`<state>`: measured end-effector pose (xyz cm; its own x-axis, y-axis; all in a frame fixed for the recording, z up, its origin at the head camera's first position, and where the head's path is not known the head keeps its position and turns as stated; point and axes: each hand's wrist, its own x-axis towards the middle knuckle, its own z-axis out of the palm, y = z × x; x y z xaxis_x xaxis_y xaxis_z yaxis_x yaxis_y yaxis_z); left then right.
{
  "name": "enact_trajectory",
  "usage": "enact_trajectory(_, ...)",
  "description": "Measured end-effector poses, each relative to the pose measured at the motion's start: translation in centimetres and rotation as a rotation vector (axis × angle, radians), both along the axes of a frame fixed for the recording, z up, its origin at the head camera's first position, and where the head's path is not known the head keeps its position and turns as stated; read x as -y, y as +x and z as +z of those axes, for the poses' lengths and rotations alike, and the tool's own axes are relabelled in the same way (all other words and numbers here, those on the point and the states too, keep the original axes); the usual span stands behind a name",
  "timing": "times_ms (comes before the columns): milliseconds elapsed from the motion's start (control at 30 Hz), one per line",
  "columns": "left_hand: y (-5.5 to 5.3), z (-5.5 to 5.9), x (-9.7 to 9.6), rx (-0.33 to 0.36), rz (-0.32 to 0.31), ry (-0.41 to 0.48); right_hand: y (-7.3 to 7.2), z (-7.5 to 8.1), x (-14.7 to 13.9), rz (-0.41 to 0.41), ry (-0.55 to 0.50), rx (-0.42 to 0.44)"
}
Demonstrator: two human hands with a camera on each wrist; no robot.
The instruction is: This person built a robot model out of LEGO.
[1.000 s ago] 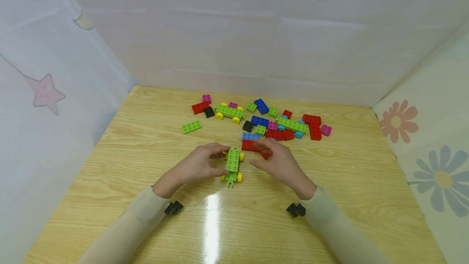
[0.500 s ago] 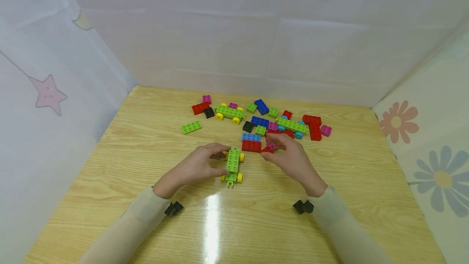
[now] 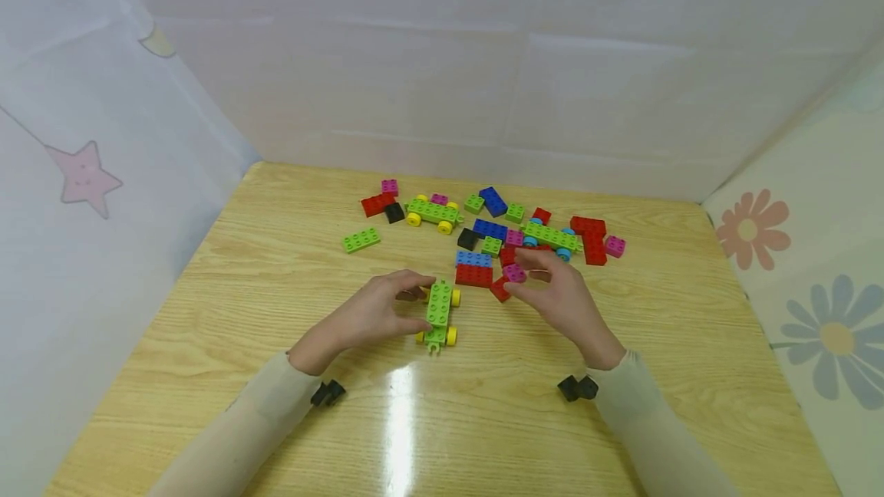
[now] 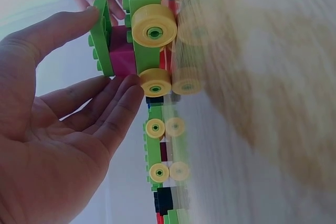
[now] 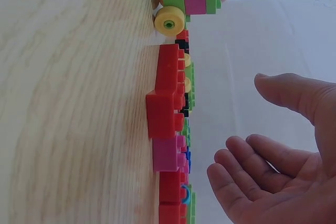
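In the head view my left hand (image 3: 376,314) holds a green toy car (image 3: 438,313) with yellow wheels by its upper part, thumb on the near end, fingers on the far end. The left wrist view shows a magenta brick (image 4: 123,53) between the wheeled base and a green plate (image 4: 102,40) on top. My right hand (image 3: 558,299) hovers with fingers loosely bent and apart, nothing between them. Nearest to it lie a magenta brick (image 3: 514,273) and a small red brick (image 3: 500,288). The right wrist view shows a gap between that hand and the bricks.
Two more wheeled green bases, one with yellow wheels (image 3: 433,211) and one with blue wheels (image 3: 550,236), stand farther back. Around them lie loose red, blue, black, green and magenta bricks. A green plate (image 3: 361,240) lies at the left. White cloth (image 3: 442,98) hangs behind the table.
My right hand has moved right, away from the toy car to beside the magenta and small red bricks, uncovering the red brick next to the light blue one. The left hand stays in place.
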<state>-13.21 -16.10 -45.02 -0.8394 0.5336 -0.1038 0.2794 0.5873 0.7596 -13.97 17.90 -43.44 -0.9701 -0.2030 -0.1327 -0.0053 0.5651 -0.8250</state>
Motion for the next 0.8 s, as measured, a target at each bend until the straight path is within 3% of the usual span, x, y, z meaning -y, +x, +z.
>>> enact_trajectory(400, 0.1, 0.0, 0.0, -0.019, -0.008, -0.010, -0.5, -1.4, 0.2, -0.045, 0.028, 0.038)
enact_trajectory(800, 0.0, -0.1, 0.0, -0.008, 0.002, -0.013, -0.6, -2.8, 0.8, -0.030, 0.111, 0.021)
